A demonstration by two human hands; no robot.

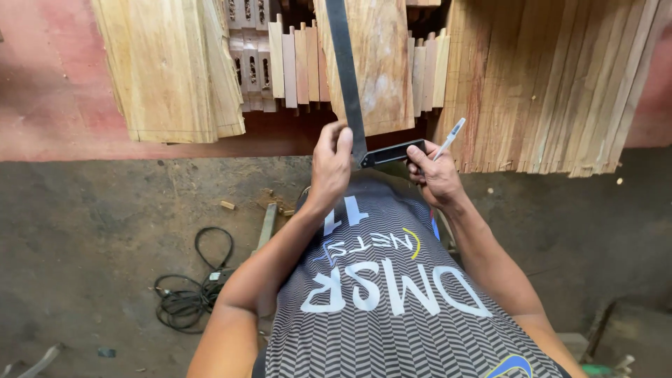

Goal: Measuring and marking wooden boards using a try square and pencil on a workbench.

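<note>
We press the square [353, 105] flat on the plank [381, 63], left hand [330, 164] fingers curled on its corner. Right hand [435, 175] steadies the stock (pen [449, 136] pinched, tip up).

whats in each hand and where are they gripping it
Left hand presses the metal try square at its corner, where blade meets stock. Right hand holds the stock's end, with a white pen between its fingers.
</note>
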